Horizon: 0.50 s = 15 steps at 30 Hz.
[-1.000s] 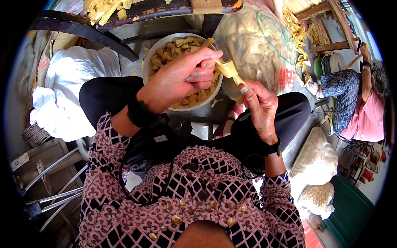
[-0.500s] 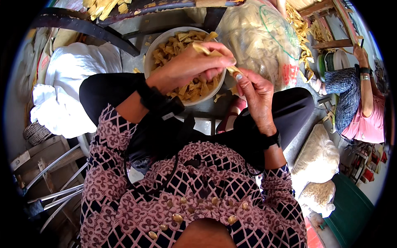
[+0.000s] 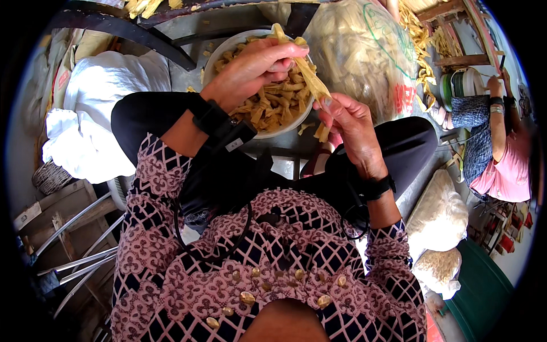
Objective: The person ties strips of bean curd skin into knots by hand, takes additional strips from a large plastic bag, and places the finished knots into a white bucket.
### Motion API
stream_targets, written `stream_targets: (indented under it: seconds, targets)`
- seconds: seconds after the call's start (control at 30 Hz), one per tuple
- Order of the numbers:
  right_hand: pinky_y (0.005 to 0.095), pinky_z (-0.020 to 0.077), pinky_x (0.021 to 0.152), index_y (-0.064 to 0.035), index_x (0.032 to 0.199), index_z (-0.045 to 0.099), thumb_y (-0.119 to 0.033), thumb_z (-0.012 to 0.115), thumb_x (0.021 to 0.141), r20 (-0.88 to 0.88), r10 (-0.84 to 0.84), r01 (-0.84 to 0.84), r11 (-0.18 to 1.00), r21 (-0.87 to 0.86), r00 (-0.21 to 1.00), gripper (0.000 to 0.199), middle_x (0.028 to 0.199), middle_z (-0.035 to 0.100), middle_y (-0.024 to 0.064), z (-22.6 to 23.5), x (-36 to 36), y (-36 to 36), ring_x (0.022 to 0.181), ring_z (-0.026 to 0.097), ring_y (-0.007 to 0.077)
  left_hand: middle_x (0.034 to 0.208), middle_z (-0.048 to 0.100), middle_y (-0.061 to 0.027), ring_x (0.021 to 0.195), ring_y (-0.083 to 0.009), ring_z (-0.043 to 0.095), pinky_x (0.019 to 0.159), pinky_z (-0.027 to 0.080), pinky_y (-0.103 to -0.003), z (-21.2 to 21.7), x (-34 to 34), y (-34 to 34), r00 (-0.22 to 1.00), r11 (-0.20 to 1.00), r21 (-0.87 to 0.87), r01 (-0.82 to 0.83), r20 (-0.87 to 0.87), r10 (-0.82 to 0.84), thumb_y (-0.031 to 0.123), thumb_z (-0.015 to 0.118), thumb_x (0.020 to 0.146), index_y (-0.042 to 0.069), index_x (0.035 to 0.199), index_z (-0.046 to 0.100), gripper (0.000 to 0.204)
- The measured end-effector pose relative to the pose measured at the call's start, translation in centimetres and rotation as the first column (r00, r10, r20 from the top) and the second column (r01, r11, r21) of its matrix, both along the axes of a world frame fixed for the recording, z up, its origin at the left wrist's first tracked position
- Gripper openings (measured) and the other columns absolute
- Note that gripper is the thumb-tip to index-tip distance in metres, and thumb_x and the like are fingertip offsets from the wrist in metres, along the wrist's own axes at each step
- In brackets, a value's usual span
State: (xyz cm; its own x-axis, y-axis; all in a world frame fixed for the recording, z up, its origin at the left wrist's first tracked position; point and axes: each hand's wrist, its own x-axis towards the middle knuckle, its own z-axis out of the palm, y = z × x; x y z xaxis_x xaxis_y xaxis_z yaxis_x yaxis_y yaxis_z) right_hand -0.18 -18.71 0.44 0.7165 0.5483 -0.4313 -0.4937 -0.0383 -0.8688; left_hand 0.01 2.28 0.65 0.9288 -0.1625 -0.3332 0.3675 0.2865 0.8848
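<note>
Above a white bucket (image 3: 208, 69) full of folded yellow husk pieces (image 3: 273, 108), my hands stretch a pale yellow strip, like corn husk (image 3: 310, 80), between them. My left hand (image 3: 248, 71) pinches its upper part between thumb and fingers, and the top end sticks up past the fingertips. Lower and to the right, my right hand (image 3: 353, 128) grips the strip's other end with thumb and forefinger. A short tail of husk hangs below the right fingers. The strip lies open and somewhat flat between the hands.
Beyond the bucket stands a dark wooden bench (image 3: 125, 35). A big clear bag of husks (image 3: 359, 62) leans at the bucket's right. White cloth (image 3: 108, 91) lies at left. Filled bags (image 3: 439, 214) and a green panel (image 3: 481, 285) are at right, where another person (image 3: 507, 174) sits.
The husk strip, narrow and twisted before, is now spread wider between my hands. My left hand has moved slightly up; the right one has shifted a little down, widening the gap.
</note>
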Motion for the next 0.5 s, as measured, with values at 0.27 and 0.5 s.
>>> stream_targets:
  seconds: [0.27, 0.5]
  targets:
    - [0.0159, 0.0261, 0.049, -0.0023, 0.086, 0.065, -0.023, 0.056, 0.089, -0.018, -0.052, 0.053, 0.995, 0.081, 0.999, 0.022, 0.059, 0.047, -0.0071, -1.1, -0.8, -0.6, 0.052, 0.034, 0.001, 0.059, 0.038, 0.0082, 0.049, -0.0006, 0.029, 0.045, 0.023, -0.018, -1.5, -0.3, -0.3, 0.994, 0.999, -0.044, -0.02, -0.106, 0.015, 0.024, 0.06, 0.084, 0.007, 0.074, 0.056, 0.02]
    - [0.0147, 0.0292, 0.05, -0.0039, 0.089, 0.064, -0.021, 0.052, 0.091, -0.01, -0.072, 0.073, 0.992, 0.107, 0.997, 0.02, 0.063, 0.054, -0.0052, -1.9, 0.9, 1.3, 0.055, 0.04, 0.0002, 0.059, 0.038, 0.0083, 0.047, -0.0006, 0.029, 0.046, 0.024, -0.017, -3.9, -0.5, -2.1, 0.979, 0.935, -0.349, 0.067, -0.16, -0.13, 0.032, 0.059, 0.087, 0.011, 0.073, 0.049, 0.027]
